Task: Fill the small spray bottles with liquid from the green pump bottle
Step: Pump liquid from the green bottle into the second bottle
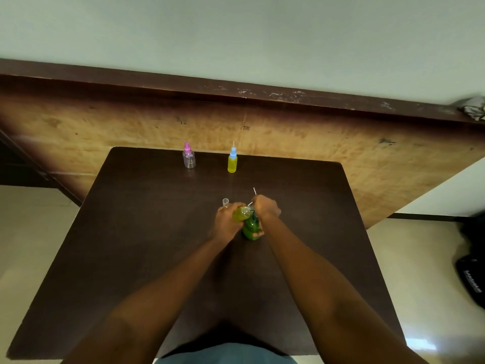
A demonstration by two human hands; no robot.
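The green pump bottle (251,227) stands near the middle of the dark table (147,232). My right hand (265,208) is closed over its pump top. A thin white tube (254,191) sticks up past that hand's fingers. My left hand (227,221) holds a small spray bottle (241,213), tilted, with yellow-green liquid in it, right against the pump. Beside my left hand a small clear cap (225,201) stands on the table. At the far edge stand a clear spray bottle with a pink top (189,156) and a yellow-filled one with a blue top (232,161).
A wooden board (288,137) leans behind the table's far edge. Black bags (472,274) lie on the floor at the right. A crumpled cloth (472,109) sits on top of the board at the far right.
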